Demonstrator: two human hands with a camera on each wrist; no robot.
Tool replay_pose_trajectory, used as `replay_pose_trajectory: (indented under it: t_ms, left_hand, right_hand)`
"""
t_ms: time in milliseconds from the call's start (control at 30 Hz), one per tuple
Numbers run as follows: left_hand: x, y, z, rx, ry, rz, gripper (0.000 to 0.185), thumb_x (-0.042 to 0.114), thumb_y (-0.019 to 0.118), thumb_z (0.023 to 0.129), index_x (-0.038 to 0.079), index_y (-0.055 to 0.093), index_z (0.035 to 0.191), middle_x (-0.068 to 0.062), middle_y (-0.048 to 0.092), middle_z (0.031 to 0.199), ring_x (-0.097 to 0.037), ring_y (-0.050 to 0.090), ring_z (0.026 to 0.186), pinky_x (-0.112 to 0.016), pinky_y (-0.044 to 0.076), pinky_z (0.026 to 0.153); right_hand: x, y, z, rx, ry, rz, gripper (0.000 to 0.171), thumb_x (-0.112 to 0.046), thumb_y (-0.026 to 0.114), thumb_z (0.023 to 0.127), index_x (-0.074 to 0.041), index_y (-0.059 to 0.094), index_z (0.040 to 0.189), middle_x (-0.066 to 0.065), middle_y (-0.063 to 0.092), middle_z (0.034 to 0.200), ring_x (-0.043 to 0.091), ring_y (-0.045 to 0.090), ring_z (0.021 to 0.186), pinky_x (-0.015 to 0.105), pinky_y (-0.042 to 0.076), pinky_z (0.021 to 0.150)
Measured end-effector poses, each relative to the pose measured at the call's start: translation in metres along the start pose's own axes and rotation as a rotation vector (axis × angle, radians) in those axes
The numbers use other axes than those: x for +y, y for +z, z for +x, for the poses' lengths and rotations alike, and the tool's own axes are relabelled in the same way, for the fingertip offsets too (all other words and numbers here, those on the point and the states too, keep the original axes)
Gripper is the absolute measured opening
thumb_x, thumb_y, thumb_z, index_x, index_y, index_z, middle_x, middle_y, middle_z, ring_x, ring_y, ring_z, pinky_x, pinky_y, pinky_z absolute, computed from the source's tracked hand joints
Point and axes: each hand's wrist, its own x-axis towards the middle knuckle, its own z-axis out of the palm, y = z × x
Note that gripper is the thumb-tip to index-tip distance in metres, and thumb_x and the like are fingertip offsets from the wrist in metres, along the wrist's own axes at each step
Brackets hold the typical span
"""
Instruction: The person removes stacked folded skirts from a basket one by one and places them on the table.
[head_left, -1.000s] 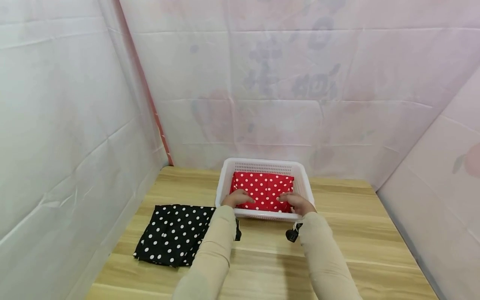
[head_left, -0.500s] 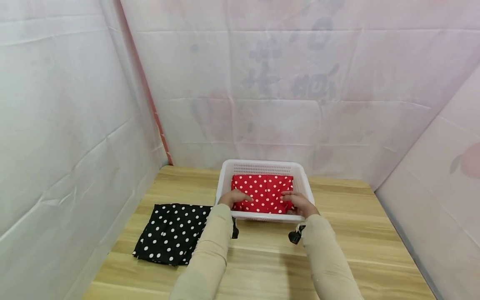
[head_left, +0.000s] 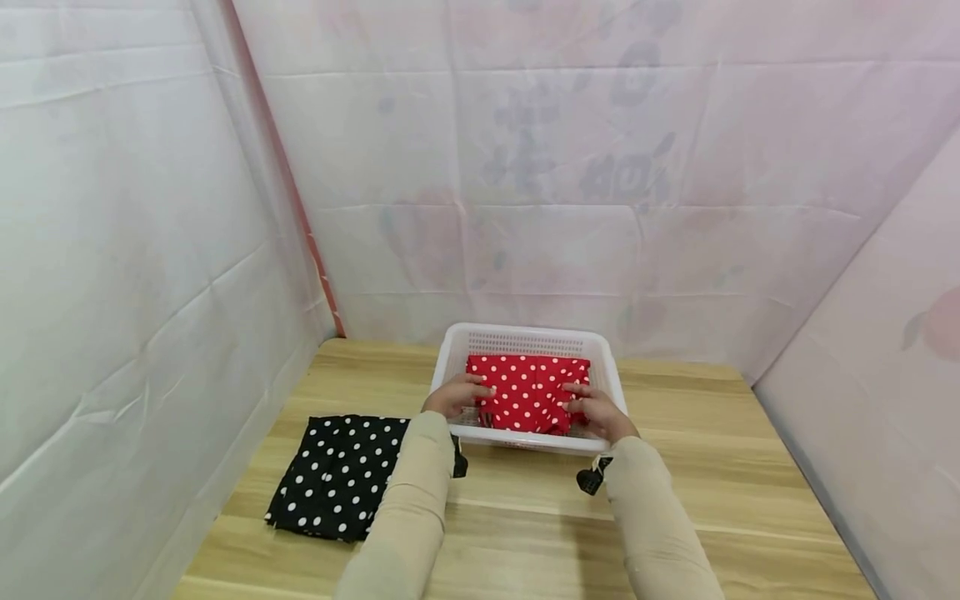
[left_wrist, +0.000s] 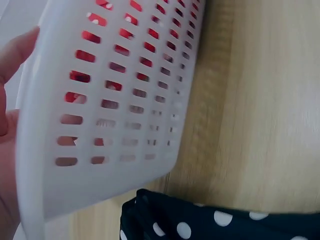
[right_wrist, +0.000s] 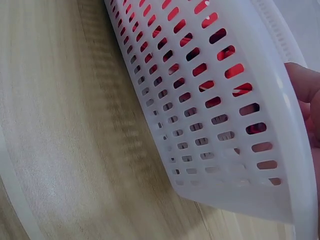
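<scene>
A folded red cloth with white dots (head_left: 532,392) lies inside a white perforated basket (head_left: 528,442) at the back of the table. My left hand (head_left: 450,397) reaches over the basket's front left, its fingertips at the cloth's left edge. On the other side my right hand (head_left: 602,412) has its spread fingers against the cloth's right edge. The left wrist view catches part of the left hand (left_wrist: 9,180) behind the basket rim. Likewise, the right hand (right_wrist: 306,92) shows past the rim in the right wrist view, its fingertips mostly hidden.
A folded black cloth with white dots (head_left: 337,475) lies on the wooden table (head_left: 525,533), left of the basket and partly behind my left sleeve (head_left: 408,508). Pale hanging sheets (head_left: 547,250) stand close behind the basket and along both sides.
My left hand has slid outward to the left, from over the red cloth to its edge. The right hand has shifted slightly outward and nearer. The basket stays about where it was.
</scene>
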Motion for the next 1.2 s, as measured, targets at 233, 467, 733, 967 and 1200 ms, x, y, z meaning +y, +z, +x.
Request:
replay_pose_trajectory:
  t_ms: [233,467,733,967,1200]
  left_hand:
    - [0.000,0.010,0.000,0.025,0.071,0.202,0.052,0.009,0.071,0.080,-0.003,0.052,0.126,-0.013,0.053,0.113,-0.023,0.053,0.094,-0.035,0.048,0.079]
    - [0.002,0.018,0.002,0.161,0.091,0.379,0.041,-0.002,0.063,0.080,-0.007,0.057,0.120,-0.015,0.057,0.104,-0.023,0.055,0.081,-0.031,0.049,0.064]
    - [0.008,0.007,0.004,0.168,0.173,0.173,0.058,-0.009,0.055,0.078,-0.004,0.044,0.135,-0.017,0.052,0.122,-0.016,0.051,0.071,-0.025,0.045,0.059]
    - [0.017,-0.009,0.003,0.097,0.193,-0.068,0.066,-0.010,0.050,0.076,0.005,0.040,0.140,-0.018,0.049,0.123,-0.014,0.050,0.065,-0.024,0.045,0.054]
    - [0.025,-0.024,-0.011,-0.067,0.193,-0.230,0.075,-0.012,0.044,0.079,0.014,0.028,0.147,-0.018,0.028,0.141,-0.016,0.053,0.075,-0.024,0.045,0.054]
  right_hand:
    - [-0.003,0.001,0.001,0.047,-0.015,-0.013,0.050,-0.003,0.053,0.090,0.003,0.039,0.137,0.020,0.053,0.116,0.019,0.058,0.083,0.033,0.049,0.067]
    - [-0.006,0.005,0.006,0.089,-0.048,-0.068,0.049,-0.005,0.054,0.090,0.003,0.040,0.136,0.024,0.047,0.124,0.024,0.059,0.087,0.039,0.052,0.073]
    - [-0.021,0.003,0.009,0.210,-0.068,-0.044,0.054,-0.001,0.050,0.090,-0.006,0.037,0.142,0.023,0.034,0.137,0.027,0.053,0.095,0.033,0.052,0.067]
    - [-0.038,0.003,0.006,0.188,-0.119,0.108,0.059,0.003,0.048,0.087,-0.008,0.036,0.144,0.021,0.031,0.141,0.018,0.055,0.087,0.026,0.052,0.063]
    - [-0.047,0.002,-0.006,0.101,-0.137,0.428,0.059,0.008,0.046,0.088,-0.007,0.030,0.143,0.008,0.018,0.152,0.017,0.049,0.103,0.026,0.051,0.076]
